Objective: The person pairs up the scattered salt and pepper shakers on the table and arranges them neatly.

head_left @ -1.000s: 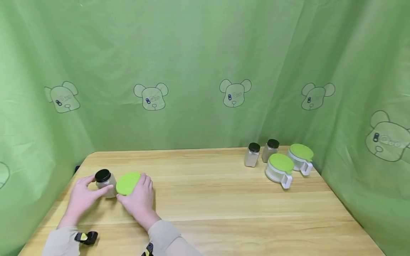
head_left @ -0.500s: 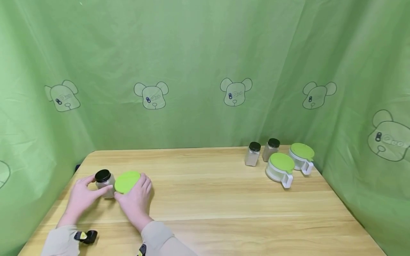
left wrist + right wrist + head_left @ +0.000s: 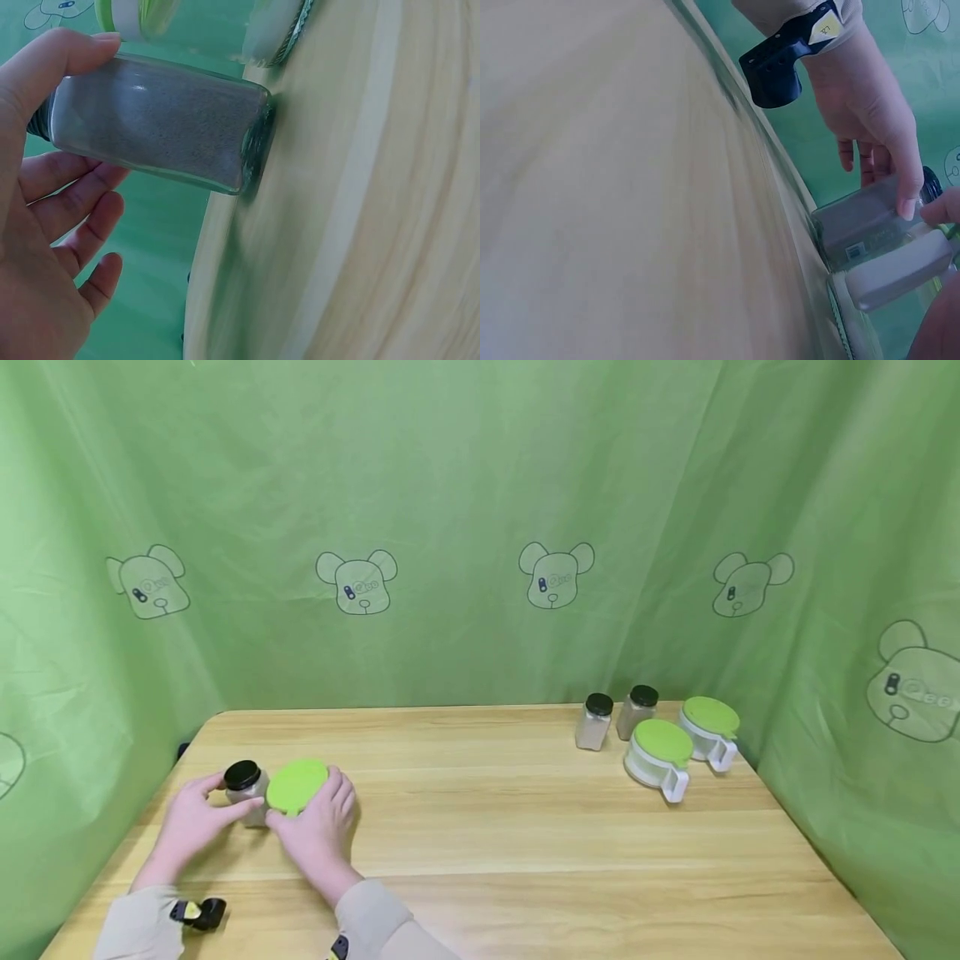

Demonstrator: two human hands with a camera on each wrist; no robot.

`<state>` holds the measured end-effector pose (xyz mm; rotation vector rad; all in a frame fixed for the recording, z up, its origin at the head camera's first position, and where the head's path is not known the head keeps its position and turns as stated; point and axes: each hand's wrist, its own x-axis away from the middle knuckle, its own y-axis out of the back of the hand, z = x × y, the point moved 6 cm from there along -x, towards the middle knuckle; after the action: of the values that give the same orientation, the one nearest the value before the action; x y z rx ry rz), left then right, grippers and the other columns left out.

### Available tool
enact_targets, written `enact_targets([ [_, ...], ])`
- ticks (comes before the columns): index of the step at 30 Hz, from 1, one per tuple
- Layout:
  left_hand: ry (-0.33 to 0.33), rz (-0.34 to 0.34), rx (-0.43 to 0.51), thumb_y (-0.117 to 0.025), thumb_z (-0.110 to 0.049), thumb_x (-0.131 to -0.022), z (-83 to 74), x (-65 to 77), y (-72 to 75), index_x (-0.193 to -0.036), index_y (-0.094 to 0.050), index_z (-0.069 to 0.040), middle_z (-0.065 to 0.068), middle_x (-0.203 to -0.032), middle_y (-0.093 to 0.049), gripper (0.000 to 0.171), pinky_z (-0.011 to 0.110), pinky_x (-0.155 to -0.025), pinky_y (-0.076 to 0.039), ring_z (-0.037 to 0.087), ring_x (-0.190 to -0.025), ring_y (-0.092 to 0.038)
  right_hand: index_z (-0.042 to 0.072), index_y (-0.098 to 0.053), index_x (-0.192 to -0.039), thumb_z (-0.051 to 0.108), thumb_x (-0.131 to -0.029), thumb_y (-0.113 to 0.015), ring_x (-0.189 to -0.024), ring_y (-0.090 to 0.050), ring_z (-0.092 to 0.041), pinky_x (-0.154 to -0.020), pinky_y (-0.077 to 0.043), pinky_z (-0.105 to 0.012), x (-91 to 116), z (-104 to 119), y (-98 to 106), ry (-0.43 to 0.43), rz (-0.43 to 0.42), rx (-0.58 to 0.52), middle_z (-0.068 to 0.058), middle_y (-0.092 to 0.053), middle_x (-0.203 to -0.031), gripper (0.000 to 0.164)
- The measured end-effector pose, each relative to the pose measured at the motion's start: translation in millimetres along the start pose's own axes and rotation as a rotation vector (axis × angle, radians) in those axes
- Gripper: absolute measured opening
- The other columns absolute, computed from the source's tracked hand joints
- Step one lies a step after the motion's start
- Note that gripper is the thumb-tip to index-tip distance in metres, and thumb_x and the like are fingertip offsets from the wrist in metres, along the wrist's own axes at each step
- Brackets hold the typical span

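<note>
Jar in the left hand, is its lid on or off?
On: the head view shows the black lid sitting on top of the jar that the left hand holds.

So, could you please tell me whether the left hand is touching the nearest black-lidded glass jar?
Touching. The left wrist view shows the left hand pinching the black-lidded glass jar between thumb and fingers.
</note>
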<state>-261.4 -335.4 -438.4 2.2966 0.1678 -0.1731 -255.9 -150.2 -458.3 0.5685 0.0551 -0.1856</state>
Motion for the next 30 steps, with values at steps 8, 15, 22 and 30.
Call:
enact_targets([
  [8,0.019,0.018,-0.006,-0.076,-0.039,-0.082,0.5,1.8,2.0,-0.134,-0.047,0.011,0.04,-0.13,-0.05,0.078,0.072,-0.099,-0.03,0.056,-0.123,-0.041,0.015,-0.03,-0.146,0.05,-0.06,-0.086,-0.131,-0.037,-0.019,-0.115,-0.031,-0.042,0.1,-2.2,0.3,0.026,0.039,0.05,-0.004,-0.04,-0.141,0.108],
  [15,0.019,0.055,-0.017,-0.076,-0.04,-0.083,1.2,2.7,1.6,-0.136,-0.044,0.013,0.04,-0.133,-0.048,0.082,0.072,-0.101,-0.029,0.057,-0.125,-0.039,0.015,-0.031,-0.145,0.054,-0.06,-0.085,-0.13,-0.038,-0.018,-0.115,-0.032,-0.041,0.9,-2.8,1.7,0.053,0.046,0.092,-0.003,-0.041,-0.14,0.108],
  [22,0.007,0.069,-0.019,-0.076,-0.04,-0.082,0.3,2.3,0.5,-0.136,-0.045,0.012,0.04,-0.134,-0.048,0.081,0.072,-0.102,-0.03,0.056,-0.126,-0.04,0.013,-0.032,-0.144,0.056,-0.059,-0.086,-0.127,-0.04,-0.02,-0.113,-0.035,-0.042,0.5,-3.8,2.9,0.072,0.024,0.1,-0.005,-0.042,-0.137,0.109],
  [30,0.014,0.084,-0.035,-0.075,-0.042,-0.083,2.6,0.5,-1.3,-0.135,-0.045,0.012,0.04,-0.135,-0.047,0.082,0.071,-0.101,-0.03,0.057,-0.126,-0.04,0.013,-0.034,-0.142,0.062,-0.057,-0.085,-0.123,-0.042,-0.018,-0.11,-0.037,-0.039,0.0,-4.0,4.6,0.069,-0.001,0.128,-0.004,-0.044,-0.134,0.111],
])
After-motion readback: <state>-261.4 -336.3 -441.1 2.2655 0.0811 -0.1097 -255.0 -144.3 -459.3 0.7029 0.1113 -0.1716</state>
